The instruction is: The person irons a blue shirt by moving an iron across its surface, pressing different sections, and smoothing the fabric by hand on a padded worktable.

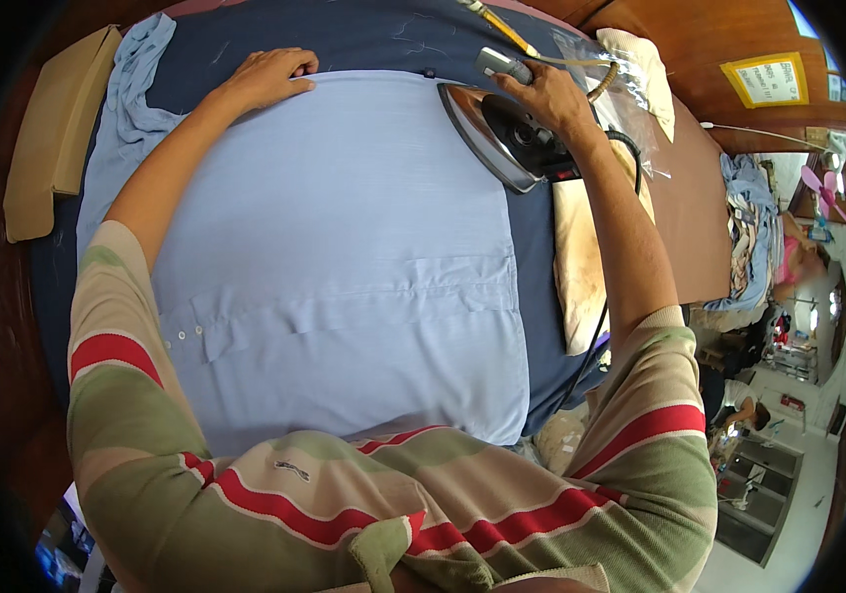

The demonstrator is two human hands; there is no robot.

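A light blue button-up shirt (344, 188) lies spread over a dark navy cover, mostly smooth, with soft creases along its buttoned strip. My left hand (269, 79) rests at the shirt's far left edge, thumb and fingers apart and nothing held. At the far right, my right hand (551, 97) is wrapped round the grey handle of a clothes iron (517, 138). The iron's sole overlaps the shirt's far right edge, its tip toward the far side. Whether the sole presses flat I cannot tell.
A cardboard piece (62, 128) and crumpled blue cloth (136, 94) lie at the left. Right of the iron are a cream cloth (579, 267), clear plastic, and the black cord (630, 148). Folded garments (751, 227) are stacked farther right; people (739, 400) are beyond.
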